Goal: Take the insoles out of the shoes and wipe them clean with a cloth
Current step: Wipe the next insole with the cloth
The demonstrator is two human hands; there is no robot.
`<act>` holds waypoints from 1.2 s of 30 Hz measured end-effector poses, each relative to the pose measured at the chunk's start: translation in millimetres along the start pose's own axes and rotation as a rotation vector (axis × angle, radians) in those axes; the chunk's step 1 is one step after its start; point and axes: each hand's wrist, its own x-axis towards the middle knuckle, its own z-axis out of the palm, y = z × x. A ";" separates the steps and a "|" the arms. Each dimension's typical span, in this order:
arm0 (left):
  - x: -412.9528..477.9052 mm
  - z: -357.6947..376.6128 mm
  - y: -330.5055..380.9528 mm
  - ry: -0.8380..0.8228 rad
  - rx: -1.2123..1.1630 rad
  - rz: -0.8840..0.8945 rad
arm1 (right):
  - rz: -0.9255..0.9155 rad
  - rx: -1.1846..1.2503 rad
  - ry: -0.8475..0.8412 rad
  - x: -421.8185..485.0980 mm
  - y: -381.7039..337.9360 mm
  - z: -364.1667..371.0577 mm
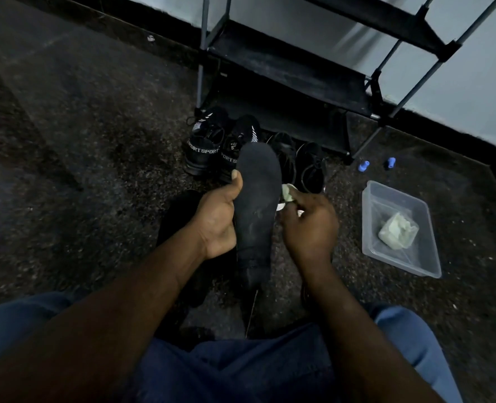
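My left hand [216, 221] grips a black insole [258, 205] by its left edge, thumb on top, and holds it upright in front of me. At the insole's right edge my right hand [309, 225] holds a small pale cloth [288, 194], mostly hidden in the fingers. Behind the insole stand two black sneakers marked "SPORT" [204, 146] and two plain black shoes [310, 167] on the dark floor.
A clear plastic tub [424, 257] with a pale folded cloth [397, 231] in it sits on the floor at the right. A black shoe rack [287, 80] stands behind the shoes. Two small blue objects [363, 166] lie near the rack's foot. My knees in blue trousers fill the bottom.
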 end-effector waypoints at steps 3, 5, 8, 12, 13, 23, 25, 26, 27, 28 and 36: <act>-0.9 -2.1 8.1 -0.012 0.037 0.024 | 0.512 0.791 -0.155 0.6 -0.3 -15.5; -0.7 -2.7 9.9 -0.005 0.051 0.038 | 0.735 1.016 -0.263 -6.5 -3.9 -27.7; 0.1 -2.4 7.5 -0.001 0.063 0.044 | 0.787 1.147 -0.373 -15.6 -8.9 -34.8; -0.5 -2.6 3.7 -0.020 0.079 0.044 | 0.586 0.955 -0.469 -21.7 -22.3 -29.5; -0.5 -2.4 3.6 -0.034 0.079 0.039 | 0.540 0.905 -0.452 -22.3 -23.9 -26.9; 2.3 -1.7 -10.6 -0.012 0.187 0.058 | 0.646 1.032 -0.291 -23.3 -43.7 -22.9; 2.9 -2.8 -6.1 0.021 0.195 0.098 | 0.603 0.989 -0.296 -24.3 -38.3 -25.3; 2.8 -3.6 -3.3 0.023 0.183 0.099 | 0.608 0.977 -0.260 -23.4 -34.6 -27.6; 3.2 -5.1 -1.1 0.012 0.170 0.097 | 0.612 0.967 -0.198 -21.1 -29.6 -30.0; 3.1 -5.8 0.0 -0.008 0.164 0.096 | 0.602 0.953 -0.124 -17.7 -24.0 -32.2; -0.6 -0.5 -2.5 -0.067 0.267 0.125 | -0.304 0.096 0.025 19.4 -15.7 -43.3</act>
